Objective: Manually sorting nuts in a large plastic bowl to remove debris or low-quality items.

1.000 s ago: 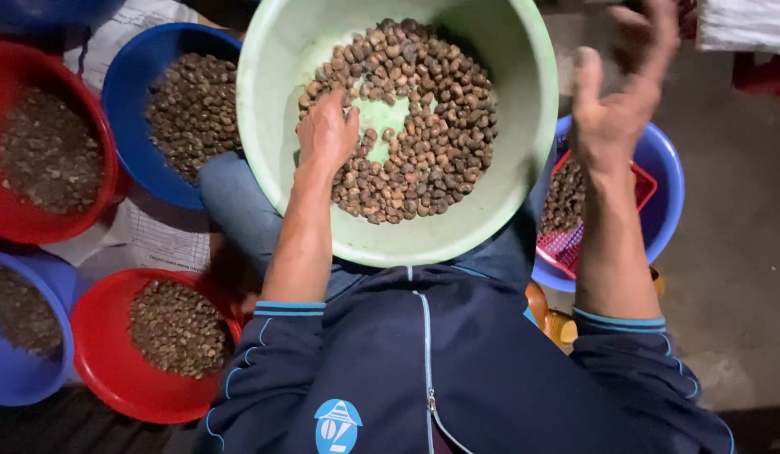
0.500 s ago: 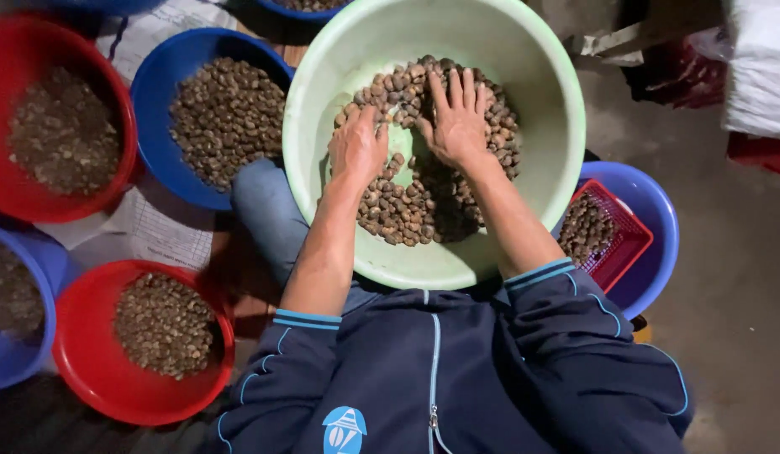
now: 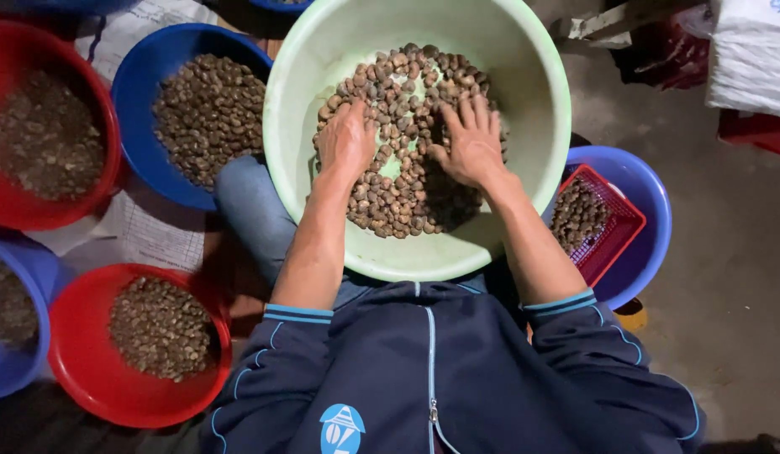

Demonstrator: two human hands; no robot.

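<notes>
Dim spot on a grey concrete floor [image 3: 726, 252], person sat with a big green basin [image 3: 541, 160] in their lap, half full of brown nuts [image 3: 403, 197]. Left hand [image 3: 346, 141] was curled loosely down into the nuts, right hand [image 3: 472, 145] lay flat on them with fingers spread, neither really pinching anything that I could see. Around it: blue bowl [image 3: 146, 76] and red bowl [image 3: 87, 370] of nuts on the left, papers [image 3: 155, 235] under them, and a red basket [image 3: 613, 231] in a blue tub [image 3: 646, 189] on the right, partly hidden behind the basin.
</notes>
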